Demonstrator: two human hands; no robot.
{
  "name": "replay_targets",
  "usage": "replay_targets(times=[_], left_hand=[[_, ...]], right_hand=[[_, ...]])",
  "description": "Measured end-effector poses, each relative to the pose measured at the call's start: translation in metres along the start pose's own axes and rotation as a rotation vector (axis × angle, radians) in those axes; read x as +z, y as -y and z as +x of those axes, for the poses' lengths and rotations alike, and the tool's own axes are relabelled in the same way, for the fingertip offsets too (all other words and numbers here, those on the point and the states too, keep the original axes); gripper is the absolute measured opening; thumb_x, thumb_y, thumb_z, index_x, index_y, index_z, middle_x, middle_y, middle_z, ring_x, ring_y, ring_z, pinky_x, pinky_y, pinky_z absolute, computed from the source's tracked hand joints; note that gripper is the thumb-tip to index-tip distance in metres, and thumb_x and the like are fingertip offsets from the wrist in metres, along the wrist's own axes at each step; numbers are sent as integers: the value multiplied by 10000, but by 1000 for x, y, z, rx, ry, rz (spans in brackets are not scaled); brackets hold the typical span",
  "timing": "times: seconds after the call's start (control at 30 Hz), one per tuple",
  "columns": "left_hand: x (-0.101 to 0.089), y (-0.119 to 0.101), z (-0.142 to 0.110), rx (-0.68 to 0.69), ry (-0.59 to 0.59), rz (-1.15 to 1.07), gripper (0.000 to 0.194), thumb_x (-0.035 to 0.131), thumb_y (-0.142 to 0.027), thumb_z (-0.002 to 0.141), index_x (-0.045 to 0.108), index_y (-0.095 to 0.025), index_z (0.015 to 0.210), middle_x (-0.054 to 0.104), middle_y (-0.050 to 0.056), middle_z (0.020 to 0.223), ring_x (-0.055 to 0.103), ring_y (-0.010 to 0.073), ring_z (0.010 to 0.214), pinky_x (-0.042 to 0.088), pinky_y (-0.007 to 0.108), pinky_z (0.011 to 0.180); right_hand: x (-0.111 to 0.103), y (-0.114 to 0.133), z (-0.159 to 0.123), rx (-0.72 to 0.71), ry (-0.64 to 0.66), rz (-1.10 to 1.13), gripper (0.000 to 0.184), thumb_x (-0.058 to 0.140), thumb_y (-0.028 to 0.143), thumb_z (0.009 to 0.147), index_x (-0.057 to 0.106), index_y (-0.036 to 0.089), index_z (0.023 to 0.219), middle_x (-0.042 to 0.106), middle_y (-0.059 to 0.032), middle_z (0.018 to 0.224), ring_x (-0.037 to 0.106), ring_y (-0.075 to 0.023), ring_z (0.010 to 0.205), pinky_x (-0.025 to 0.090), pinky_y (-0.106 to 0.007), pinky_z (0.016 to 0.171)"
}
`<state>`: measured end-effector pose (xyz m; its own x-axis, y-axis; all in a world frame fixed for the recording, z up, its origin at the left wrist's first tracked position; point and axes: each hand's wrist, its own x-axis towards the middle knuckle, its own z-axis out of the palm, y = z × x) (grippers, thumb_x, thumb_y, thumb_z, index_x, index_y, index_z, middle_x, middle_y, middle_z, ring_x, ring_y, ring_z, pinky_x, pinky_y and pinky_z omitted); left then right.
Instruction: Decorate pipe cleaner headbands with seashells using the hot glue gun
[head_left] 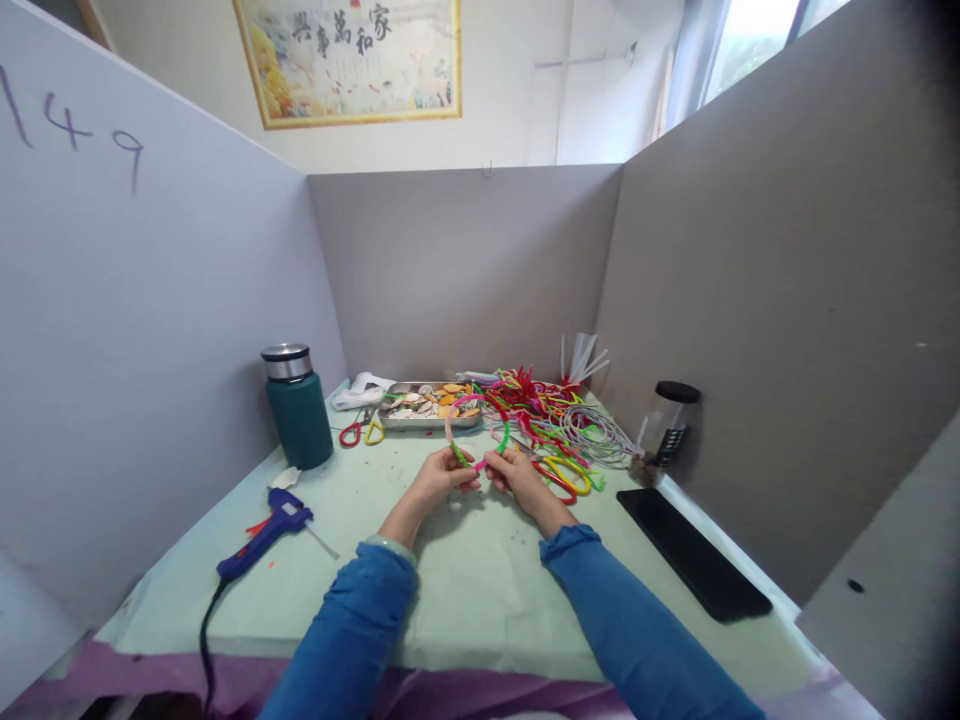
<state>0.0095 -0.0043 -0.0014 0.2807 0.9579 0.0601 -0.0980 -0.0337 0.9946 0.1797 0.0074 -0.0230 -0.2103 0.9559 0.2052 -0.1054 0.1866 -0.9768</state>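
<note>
Both hands hold a multicoloured ring (504, 432) upright above the middle of the table; it has pink, red, green and pale sections and looks wrapped in fuzzy craft wire. My left hand (441, 476) pinches its lower left, by a green part. At the lower right, my right hand (519, 474) has its fingers closed on the ring beside a bright pink part. Just beyond the right hand lie scissors with red and yellow handles (566, 476). Behind the ring sits a metal tray (431, 424) of small white and orange pieces.
On the left are a blue glue gun (262, 535), a green flask (298, 420) and another pair of scissors (361, 433). Colourful pipe cleaners (536, 395) are heaped at the back right. A black flat object (691, 553) and a clear jar (667, 430) stand right. Grey panels (465, 270) enclose the table.
</note>
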Motion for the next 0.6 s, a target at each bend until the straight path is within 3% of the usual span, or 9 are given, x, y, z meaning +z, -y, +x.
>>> replay_targets(times=[0.6], left_hand=[[0, 5, 6, -47, -135, 23, 358, 814, -145, 595, 537, -126, 820, 641, 18, 622, 636, 141, 498, 506, 234, 493]], right_hand=[[6, -8, 1, -57, -44, -168, 334, 625, 488, 744, 573, 162, 694, 487, 56, 469, 380, -79, 398, 261, -219, 409]])
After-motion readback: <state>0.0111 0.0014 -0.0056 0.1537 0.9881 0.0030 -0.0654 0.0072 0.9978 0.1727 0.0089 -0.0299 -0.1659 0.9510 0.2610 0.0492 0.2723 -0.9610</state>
